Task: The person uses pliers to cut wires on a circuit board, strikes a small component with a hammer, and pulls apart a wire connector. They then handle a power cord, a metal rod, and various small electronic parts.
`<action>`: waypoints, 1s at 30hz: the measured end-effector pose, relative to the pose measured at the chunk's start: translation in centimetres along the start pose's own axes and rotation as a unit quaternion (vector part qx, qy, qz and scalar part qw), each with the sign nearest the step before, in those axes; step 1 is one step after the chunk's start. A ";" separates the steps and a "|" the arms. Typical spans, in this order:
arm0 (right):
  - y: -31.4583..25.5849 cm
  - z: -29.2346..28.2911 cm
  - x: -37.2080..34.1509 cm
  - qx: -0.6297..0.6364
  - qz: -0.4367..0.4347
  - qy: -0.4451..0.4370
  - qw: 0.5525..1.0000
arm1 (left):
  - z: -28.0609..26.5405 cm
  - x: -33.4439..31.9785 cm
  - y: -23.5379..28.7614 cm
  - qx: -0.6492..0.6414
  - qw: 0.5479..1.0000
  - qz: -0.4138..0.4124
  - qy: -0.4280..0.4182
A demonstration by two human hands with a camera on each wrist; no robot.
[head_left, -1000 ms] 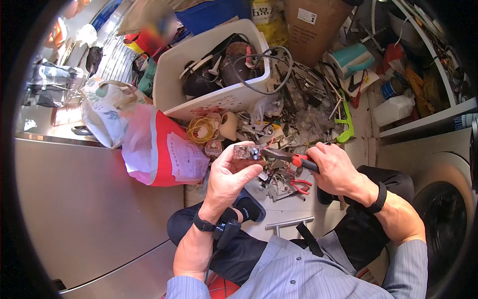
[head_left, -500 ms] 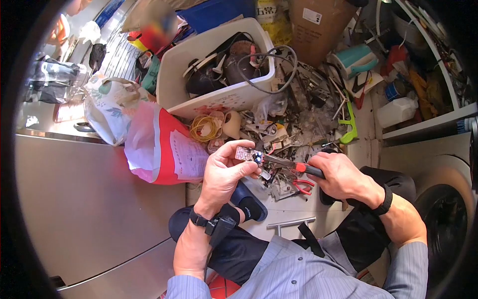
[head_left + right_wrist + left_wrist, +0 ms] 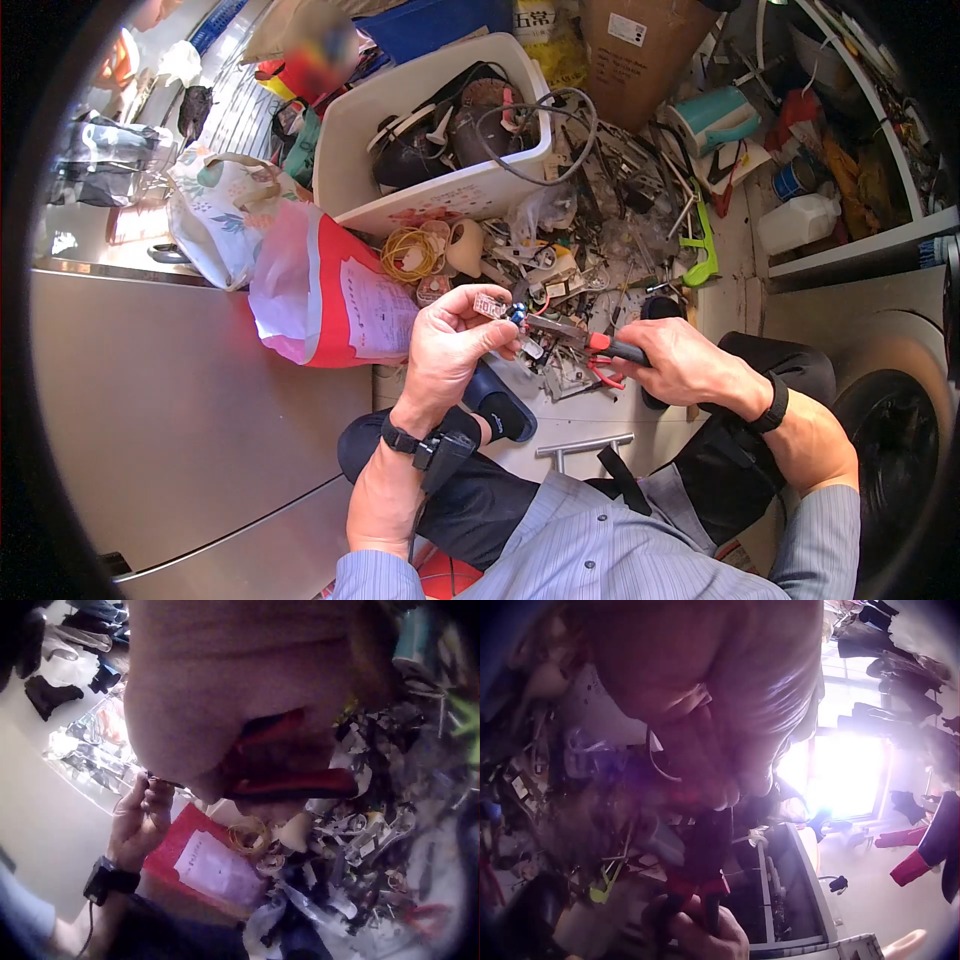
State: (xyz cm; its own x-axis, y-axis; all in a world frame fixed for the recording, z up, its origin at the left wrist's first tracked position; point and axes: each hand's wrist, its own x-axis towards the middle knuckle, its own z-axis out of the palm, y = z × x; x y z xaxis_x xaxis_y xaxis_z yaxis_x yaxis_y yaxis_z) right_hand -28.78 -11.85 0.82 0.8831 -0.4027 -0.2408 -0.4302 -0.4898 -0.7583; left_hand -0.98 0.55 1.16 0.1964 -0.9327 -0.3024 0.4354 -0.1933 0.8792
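Note:
My left hand (image 3: pixel 445 345) pinches a small clear plastic housing (image 3: pixel 488 305) between thumb and fingers. At its right end shows a dark and blue piece (image 3: pixel 517 314), with a thin red wire nearby. My right hand (image 3: pixel 682 362) grips pliers (image 3: pixel 600 342) with red and black handles. Their grey nose reaches left to the housing's blue end; whether it bites on anything I cannot tell. In the right wrist view, the pliers' handles (image 3: pixel 300 784) stand spread under the fingers. The left wrist view shows the pliers (image 3: pixel 697 885) below the left hand, dim and blurred.
Scrap parts (image 3: pixel 570 270) litter the floor ahead, with red-handled pliers (image 3: pixel 605 376) near the right hand. Behind stands a white bin (image 3: pixel 430 205) with dark items. A red and white bag (image 3: pixel 345 300) is at left, a washing machine (image 3: pixel 890 400) at right.
The housing has tilted, its right end lower than before. The right hand has come down slightly with the pliers, whose nose stays at the housing. Both hands keep their hold.

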 end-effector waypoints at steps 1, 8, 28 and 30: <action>0.0 0.0 0.0 -0.001 0.001 -0.004 1.000 | -0.1 0.0 0.0 0.007 1.000 0.000 0.000; 0.3 0.3 0.0 -0.040 -0.020 0.035 0.998 | 0.1 0.0 0.0 0.024 1.000 0.006 -0.017; 0.5 0.7 -0.1 -0.062 -0.008 0.053 0.997 | 0.9 0.0 -0.1 0.098 0.995 0.011 -0.003; 0.4 0.6 0.0 -0.038 -0.008 0.044 0.998 | 1.4 0.1 -0.5 0.151 0.986 0.069 0.011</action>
State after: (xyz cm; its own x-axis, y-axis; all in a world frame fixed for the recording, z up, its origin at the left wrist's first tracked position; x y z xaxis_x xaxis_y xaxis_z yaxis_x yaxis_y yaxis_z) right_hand -28.82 -11.55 0.16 0.8710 -0.4600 -0.1726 -0.4329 -0.5524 -0.7124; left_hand -2.42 0.14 1.22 0.2555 -0.9505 -0.1769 0.1224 -0.1497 0.9811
